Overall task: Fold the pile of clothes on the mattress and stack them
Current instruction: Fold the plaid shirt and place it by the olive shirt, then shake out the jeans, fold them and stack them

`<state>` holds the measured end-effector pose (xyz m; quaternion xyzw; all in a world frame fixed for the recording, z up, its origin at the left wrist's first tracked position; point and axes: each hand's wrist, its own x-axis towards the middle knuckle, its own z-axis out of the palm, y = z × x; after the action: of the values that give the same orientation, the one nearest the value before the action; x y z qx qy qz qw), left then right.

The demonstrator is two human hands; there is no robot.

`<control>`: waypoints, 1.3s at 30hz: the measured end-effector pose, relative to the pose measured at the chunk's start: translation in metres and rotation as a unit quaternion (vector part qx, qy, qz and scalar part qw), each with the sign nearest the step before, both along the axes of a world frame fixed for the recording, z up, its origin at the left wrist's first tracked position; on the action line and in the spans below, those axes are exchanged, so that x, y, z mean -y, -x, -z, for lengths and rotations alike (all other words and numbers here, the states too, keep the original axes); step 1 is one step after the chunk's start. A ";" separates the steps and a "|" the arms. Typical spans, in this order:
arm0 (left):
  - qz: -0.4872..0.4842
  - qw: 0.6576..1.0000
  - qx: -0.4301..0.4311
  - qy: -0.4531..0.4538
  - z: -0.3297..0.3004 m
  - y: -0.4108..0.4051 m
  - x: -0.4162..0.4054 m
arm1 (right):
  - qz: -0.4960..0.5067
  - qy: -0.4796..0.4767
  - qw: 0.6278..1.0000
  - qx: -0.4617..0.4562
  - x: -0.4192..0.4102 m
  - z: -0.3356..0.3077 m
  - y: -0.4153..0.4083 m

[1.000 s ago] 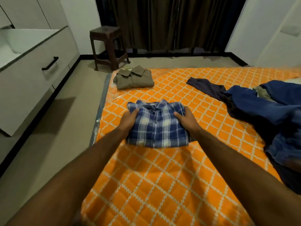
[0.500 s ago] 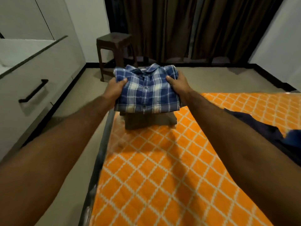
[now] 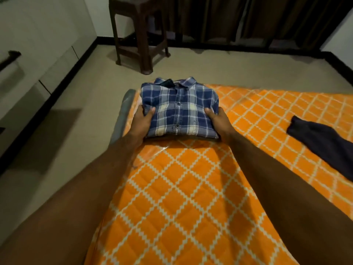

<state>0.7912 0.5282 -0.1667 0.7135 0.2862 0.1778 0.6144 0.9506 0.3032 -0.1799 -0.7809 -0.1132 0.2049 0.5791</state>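
Two bare forearms reach in from the near edge, uncovered from elbow to wrist, with no sleeve showing on either. The left hand (image 3: 142, 121) and right hand (image 3: 217, 119) wear no gloves, rings, watch or bands.

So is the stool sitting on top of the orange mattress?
No, the stool stands on the floor beyond the mattress.

Blue-and-white plaid shirt (image 3: 179, 109), orange mattress (image 3: 191, 197) with white diamond lattice, dark navy garment (image 3: 324, 142), brown stool (image 3: 137, 31).
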 end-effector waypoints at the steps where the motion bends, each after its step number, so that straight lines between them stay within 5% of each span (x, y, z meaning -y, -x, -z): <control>1: 0.003 1.000 -0.005 -0.007 -0.001 0.004 0.001 | -0.002 -0.003 1.000 0.000 0.001 -0.005 0.005; 8: -0.024 0.998 0.001 -0.051 -0.035 0.064 0.074 | -0.011 0.020 1.000 0.018 0.080 -0.022 0.074; 12: -0.110 0.952 -0.130 -0.253 -0.020 0.109 0.136 | -0.074 0.174 0.976 0.108 0.160 -0.019 0.120; 19: 0.201 0.868 -0.116 -0.440 -0.016 0.183 0.329 | -0.133 0.363 0.890 0.243 0.355 -0.043 0.243; 29: 0.384 0.760 -0.082 -0.518 -0.060 0.244 0.510 | 0.041 0.532 0.788 0.308 0.561 -0.099 0.351; 34: 0.431 0.733 -0.081 -0.520 -0.067 0.238 0.573 | 0.179 0.516 0.811 0.208 0.660 -0.108 0.363; 39: 0.477 0.708 -0.072 -0.515 -0.063 0.223 0.637 | 0.098 0.577 0.794 0.162 0.728 -0.081 0.389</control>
<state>0.5679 -0.1083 -0.1042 0.9712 -0.1857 -0.0709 0.1317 0.5618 -0.4252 -0.0994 -0.9989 0.0109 0.0445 0.0110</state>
